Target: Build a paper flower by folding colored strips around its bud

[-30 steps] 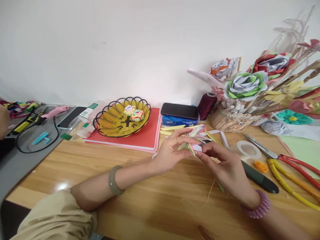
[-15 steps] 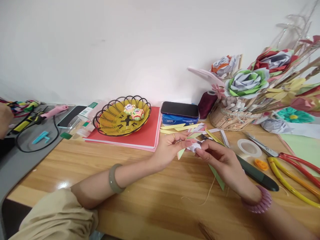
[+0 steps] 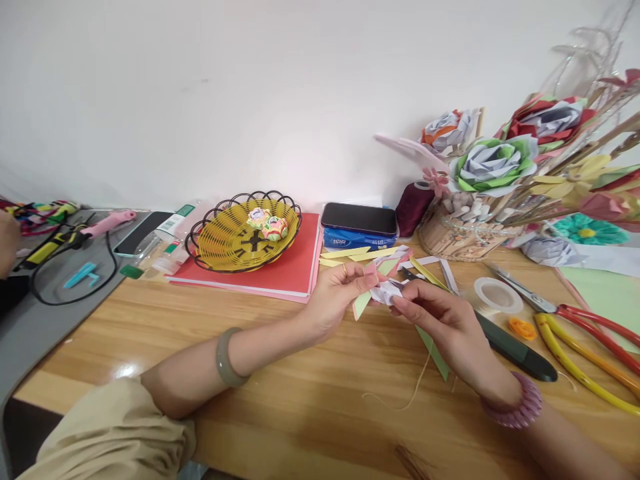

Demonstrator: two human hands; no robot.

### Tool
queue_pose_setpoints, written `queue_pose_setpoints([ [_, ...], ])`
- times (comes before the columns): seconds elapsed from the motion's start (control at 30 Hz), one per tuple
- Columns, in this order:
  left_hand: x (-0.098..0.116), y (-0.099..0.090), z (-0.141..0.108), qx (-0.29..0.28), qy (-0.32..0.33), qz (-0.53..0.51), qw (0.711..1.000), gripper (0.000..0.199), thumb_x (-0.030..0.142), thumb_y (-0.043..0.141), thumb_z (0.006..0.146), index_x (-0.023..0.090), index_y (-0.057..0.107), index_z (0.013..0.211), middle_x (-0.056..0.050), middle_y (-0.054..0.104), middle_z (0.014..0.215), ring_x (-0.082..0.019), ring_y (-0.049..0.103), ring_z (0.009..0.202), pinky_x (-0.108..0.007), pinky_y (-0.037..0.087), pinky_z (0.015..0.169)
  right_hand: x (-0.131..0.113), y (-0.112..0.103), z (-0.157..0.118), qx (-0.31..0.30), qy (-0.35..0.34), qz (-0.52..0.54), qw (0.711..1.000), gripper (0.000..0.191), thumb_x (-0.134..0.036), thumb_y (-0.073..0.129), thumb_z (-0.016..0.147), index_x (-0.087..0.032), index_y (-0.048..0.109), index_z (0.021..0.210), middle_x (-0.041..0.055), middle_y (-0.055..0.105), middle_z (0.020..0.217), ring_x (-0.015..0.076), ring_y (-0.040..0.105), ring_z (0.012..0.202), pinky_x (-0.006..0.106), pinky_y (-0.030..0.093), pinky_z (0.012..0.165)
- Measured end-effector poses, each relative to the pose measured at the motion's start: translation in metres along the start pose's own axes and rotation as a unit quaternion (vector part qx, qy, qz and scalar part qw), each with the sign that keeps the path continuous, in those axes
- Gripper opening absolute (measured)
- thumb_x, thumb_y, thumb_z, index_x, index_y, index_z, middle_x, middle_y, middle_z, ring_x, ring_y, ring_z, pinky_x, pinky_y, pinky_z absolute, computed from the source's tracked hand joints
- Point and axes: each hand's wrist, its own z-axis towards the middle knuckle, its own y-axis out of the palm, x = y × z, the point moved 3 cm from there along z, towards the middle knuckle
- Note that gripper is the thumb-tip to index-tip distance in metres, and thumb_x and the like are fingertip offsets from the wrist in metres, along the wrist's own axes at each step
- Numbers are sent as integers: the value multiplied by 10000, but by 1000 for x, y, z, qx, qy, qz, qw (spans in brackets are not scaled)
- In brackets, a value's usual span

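A small folded piece of white, pink and pale green paper is held between both hands above the wooden table. My left hand pinches its left side between thumb and fingers. On the opposite side my right hand grips the white part, thumb below and fingers curled. Yellow, white and green paper strips lie just behind the hands. A thin thread trails on the wood beneath my right hand.
A yellow basket with small paper flowers stands on red paper. Behind is a phone on a blue pack. Scissors, tape and a flower-filled pot are right. Another person's hand shows far left.
My left hand has shifted slightly left, and more of the paper shows between the hands. My right hand has hardly moved. The other person's hand has drawn slightly left.
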Motion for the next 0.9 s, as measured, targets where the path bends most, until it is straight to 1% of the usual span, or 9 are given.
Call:
queue_pose_setpoints([
  [0.37, -1, -2, -1, 13, -24, 5, 1000, 250, 301, 755, 571, 115, 627, 679, 8, 616, 651, -67, 551, 562, -199, 474, 534, 0, 1, 1, 2, -2, 8, 1000, 254, -393, 518, 825, -200, 519, 660, -12, 507, 640, 146, 474, 626, 255, 375, 571],
  [0.57, 0, -2, -3, 19, -43, 12, 999, 256, 321, 746, 579, 129, 624, 697, 8, 634, 686, -60, 529, 537, -186, 448, 476, 0, 0, 0, 3, -1, 10, 1000, 263, -398, 523, 822, -198, 522, 651, -14, 517, 626, 143, 485, 611, 256, 383, 558],
  [0.67, 1, -2, -3, 9, -60, 16, 998, 247, 316, 740, 593, 130, 641, 722, 0, 641, 707, -62, 542, 544, -174, 450, 453, -1, -1, -3, 4, 5, 10, 1000, 255, -390, 534, 818, -198, 532, 649, -9, 541, 620, 148, 498, 608, 264, 388, 558],
  [0.73, 3, -3, -2, -5, -68, 15, 998, 227, 316, 725, 619, 140, 645, 738, -11, 654, 775, -63, 558, 559, -169, 463, 447, -1, -4, -4, 27, -5, 0, 1000, 290, -371, 520, 833, -201, 533, 599, -9, 540, 579, 143, 485, 572, 270, 382, 553],
  [0.8, 6, -3, -1, -19, -71, 7, 997, 204, 328, 695, 661, 160, 643, 765, -17, 656, 892, -58, 566, 571, -165, 476, 440, 0, -10, -5, 88, -30, 3, 996, 310, -337, 497, 852, -210, 525, 571, -16, 513, 540, 135, 456, 533, 268, 375, 533],
  [0.83, 7, -4, -1, -28, -72, 1, 997, 199, 339, 673, 686, 171, 641, 787, -16, 650, 933, -56, 569, 576, -164, 482, 436, 0, -14, -5, 125, -49, 11, 991, 285, -317, 495, 855, -216, 531, 591, -16, 511, 558, 136, 457, 541, 265, 380, 534],
  [0.87, 7, -4, 0, -38, -75, -5, 996, 198, 351, 649, 711, 178, 636, 807, -16, 643, 952, -56, 571, 579, -164, 488, 433, 1, -16, -5, 150, -69, 19, 986, 203, -292, 505, 848, -226, 555, 662, -9, 531, 628, 145, 488, 599, 265, 403, 562],
  [0.9, 8, -4, 0, -50, -83, -13, 995, 204, 363, 624, 733, 183, 630, 828, -18, 640, 943, -60, 576, 581, -164, 491, 426, 1, -18, -4, 159, -93, 24, 983, 101, -276, 518, 838, -238, 575, 763, 5, 555, 736, 162, 524, 699, 275, 432, 621],
])
